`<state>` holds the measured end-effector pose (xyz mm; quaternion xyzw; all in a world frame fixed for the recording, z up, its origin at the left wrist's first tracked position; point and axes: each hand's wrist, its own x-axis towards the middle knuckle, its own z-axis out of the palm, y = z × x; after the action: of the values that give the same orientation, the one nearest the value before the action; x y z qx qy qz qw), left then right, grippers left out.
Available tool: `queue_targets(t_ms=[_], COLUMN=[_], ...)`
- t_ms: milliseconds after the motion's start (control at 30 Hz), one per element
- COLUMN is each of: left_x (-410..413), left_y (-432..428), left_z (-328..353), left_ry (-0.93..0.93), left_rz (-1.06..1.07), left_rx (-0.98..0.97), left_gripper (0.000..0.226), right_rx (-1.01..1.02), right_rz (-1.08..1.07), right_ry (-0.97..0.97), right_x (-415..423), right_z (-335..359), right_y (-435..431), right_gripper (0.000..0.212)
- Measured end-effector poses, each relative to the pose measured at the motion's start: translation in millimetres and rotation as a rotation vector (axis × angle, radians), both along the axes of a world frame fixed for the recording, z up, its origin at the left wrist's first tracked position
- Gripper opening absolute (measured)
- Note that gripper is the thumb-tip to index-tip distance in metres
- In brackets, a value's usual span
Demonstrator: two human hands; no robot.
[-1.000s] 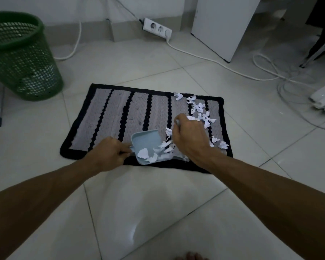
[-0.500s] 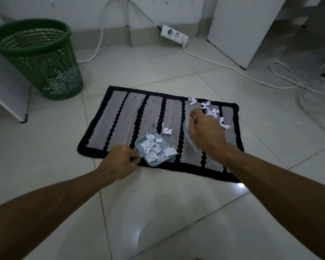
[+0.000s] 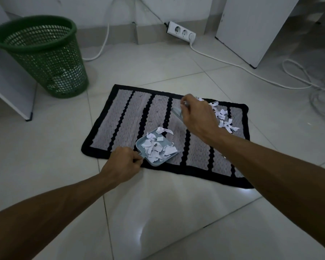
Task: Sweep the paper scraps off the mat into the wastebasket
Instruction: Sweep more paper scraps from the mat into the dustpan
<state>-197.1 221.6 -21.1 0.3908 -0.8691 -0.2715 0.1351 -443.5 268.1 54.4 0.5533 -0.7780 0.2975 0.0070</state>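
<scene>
**Dustpan half loaded on the striped mat**

Pale floor tiles (image 3: 158,212) are carrying everything I am watching, and the grey mat (image 3: 124,117) with black stripes is lying flat on them in the middle of the scene. My left hand (image 3: 121,165) is sitting at the mat's near edge, its fingers curled tight around the short handle of a light blue dustpan (image 3: 142,145). That pan is resting on the mat, and white paper scraps (image 3: 157,149) are filling it. My right hand (image 3: 196,117) is hovering over the mat further right and farther away, fingers pinching a small pale brush (image 3: 176,111) whose shape is blurring. Just right of that hand, loose scraps (image 3: 223,119) are still lying on the mat's far right part. At far left, well apart from the mat, the green mesh wastebasket (image 3: 45,59) is standing upright. Against the far wall a white power strip (image 3: 181,31) is feeding a cable (image 3: 233,64) across the tiles.
</scene>
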Motion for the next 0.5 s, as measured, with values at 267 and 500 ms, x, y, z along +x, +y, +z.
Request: queue_targets(t_ms=[267,500], left_x=[1.9,-5.9], left_y=[0.5,-10.4], left_z=[-3.8,4.9], left_ry=[0.038,0.15], left_rz=[0.0,-0.028], left_rx=[-0.034,0.005], left_gripper=[0.011,0.018], right_rx=[0.134,-0.048], right_rz=[0.339,0.05], right_ry=[0.0,-0.321], right_x=[30.7,-22.0], right_z=[-15.7,7.6], right_y=[11.2,19.9], right_gripper=[0.012,0.007])
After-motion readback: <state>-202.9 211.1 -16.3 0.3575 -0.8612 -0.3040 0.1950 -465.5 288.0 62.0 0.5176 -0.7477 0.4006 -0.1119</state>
